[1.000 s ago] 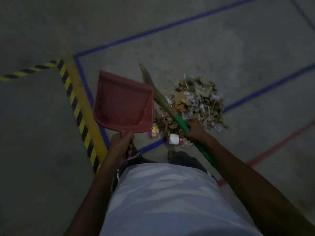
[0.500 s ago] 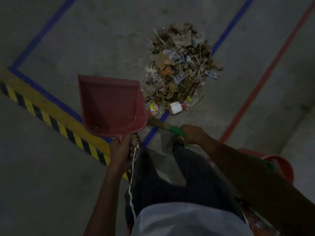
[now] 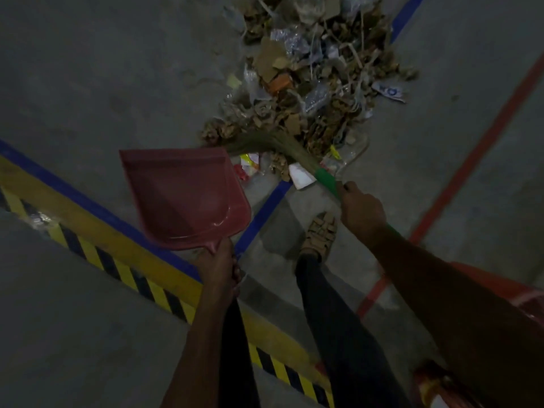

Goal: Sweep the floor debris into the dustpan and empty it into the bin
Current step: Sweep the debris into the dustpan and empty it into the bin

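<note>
A pile of debris (image 3: 312,81), cardboard scraps, plastic wrappers and paper, lies on the grey concrete floor at top centre. My left hand (image 3: 217,269) grips the handle of an empty red dustpan (image 3: 185,198), held in the air to the left of the pile. My right hand (image 3: 362,210) grips the green handle of a grass broom (image 3: 265,142), whose bristles lie along the near edge of the pile. Part of an orange bin (image 3: 500,293) shows at the right edge, mostly hidden behind my right arm.
A yellow band with black-and-yellow hazard stripes (image 3: 123,272) and blue tape (image 3: 262,216) cross the floor at left. A red line (image 3: 459,178) runs on the right. My sandalled foot (image 3: 321,231) stands just in front of the pile.
The view has tilted down and closer to the pile. The broom head has swung from under the dustpan onto the near edge of the debris. The dustpan stays raised in my left hand.
</note>
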